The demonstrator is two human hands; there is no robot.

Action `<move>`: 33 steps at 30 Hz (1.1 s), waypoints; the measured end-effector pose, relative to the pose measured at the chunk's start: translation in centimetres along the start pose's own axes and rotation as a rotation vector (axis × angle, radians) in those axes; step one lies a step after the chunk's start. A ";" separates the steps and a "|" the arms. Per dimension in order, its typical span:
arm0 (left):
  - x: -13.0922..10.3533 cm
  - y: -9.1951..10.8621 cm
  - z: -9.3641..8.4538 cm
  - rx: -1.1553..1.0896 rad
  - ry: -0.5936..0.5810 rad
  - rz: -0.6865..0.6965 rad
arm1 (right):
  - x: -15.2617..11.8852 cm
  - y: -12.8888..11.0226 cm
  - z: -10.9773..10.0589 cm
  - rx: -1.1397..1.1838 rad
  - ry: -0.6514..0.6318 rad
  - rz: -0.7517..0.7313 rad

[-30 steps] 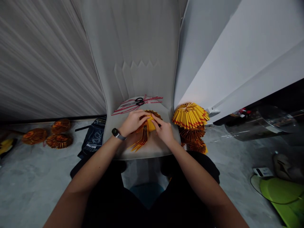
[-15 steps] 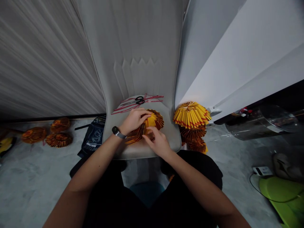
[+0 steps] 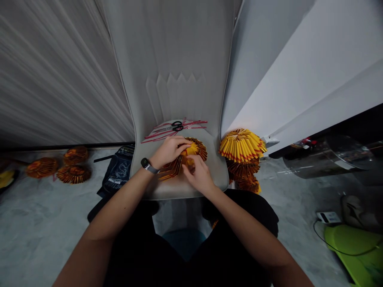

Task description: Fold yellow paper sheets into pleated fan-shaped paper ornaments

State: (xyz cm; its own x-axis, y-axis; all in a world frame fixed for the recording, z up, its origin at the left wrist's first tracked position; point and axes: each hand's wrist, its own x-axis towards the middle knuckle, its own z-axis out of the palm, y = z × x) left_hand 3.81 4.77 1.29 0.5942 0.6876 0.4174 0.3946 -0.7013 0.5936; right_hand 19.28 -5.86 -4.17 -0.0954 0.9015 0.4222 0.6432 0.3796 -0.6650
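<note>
A: What's lying furthest left?
B: Three floor fans, pleated and gold. Next, a bag is sitting just beside the seat's left edge.
A: And on the seat itself?
B: Pink strips are lying along the far edge, with scissors resting on them.
A: What's the left hand doing?
B: Its thumb and forefinger are pinching the top of the fan.
A: Where's that fan lying?
B: Between the scissors and the near edge. Its rounded part is facing the right edge; its loose pleats are trailing towards the near-left corner.
A: And the right hand?
B: It's curling at the fan's near side, thumb standing apart from forefinger. Whether it's gripping a fold, I can't tell.
A: Anything further right?
B: A yellow-topped stack is standing just past the right edge.
</note>
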 end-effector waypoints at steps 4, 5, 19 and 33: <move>-0.1 -0.1 0.0 -0.015 -0.005 -0.008 | 0.0 0.1 -0.3 -0.196 -0.133 -0.272; -0.1 -0.1 0.0 -0.016 -0.003 -0.009 | 0.0 0.2 -0.3 -0.247 -0.163 -0.339; -0.1 -0.3 0.1 -0.002 0.015 0.021 | -0.3 1.1 -1.4 -0.351 -0.268 -0.493; -0.1 0.0 -0.1 0.017 -0.004 0.005 | -0.4 1.2 -2.7 -0.441 -0.425 -0.376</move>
State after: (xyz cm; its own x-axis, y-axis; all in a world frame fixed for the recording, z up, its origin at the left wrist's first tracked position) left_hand 3.74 4.72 1.31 0.5987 0.6833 0.4180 0.4030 -0.7079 0.5800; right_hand 22.08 -6.30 -3.46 -0.6007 0.7633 0.2377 0.7471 0.6418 -0.1730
